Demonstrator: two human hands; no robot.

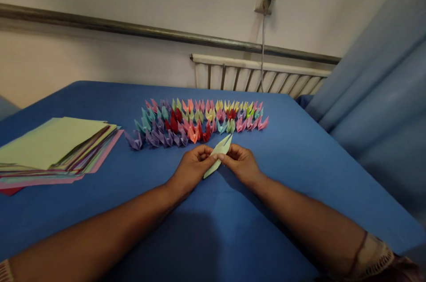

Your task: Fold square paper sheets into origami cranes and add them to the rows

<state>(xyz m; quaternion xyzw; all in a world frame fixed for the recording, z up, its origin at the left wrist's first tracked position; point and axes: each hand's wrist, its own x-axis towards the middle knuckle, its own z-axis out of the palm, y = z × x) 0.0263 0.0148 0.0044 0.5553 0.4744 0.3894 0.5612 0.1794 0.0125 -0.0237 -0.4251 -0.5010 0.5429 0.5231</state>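
A pale green piece of folded paper, a long narrow diamond split at its far tip, is held between both hands just above the blue table. My left hand pinches its left edge with thumb and fingers. From the other side, my right hand grips it too, and the two thumbs nearly meet on its face. Right behind the hands stand rows of folded paper cranes in purple, teal, red, pink, yellow and green.
On the left lies a thick, uneven stack of coloured paper sheets, pale green on top. Blue cloth covers the table. Beyond it are a wall rail, a radiator and a plugged-in cord. A blue curtain hangs at the right.
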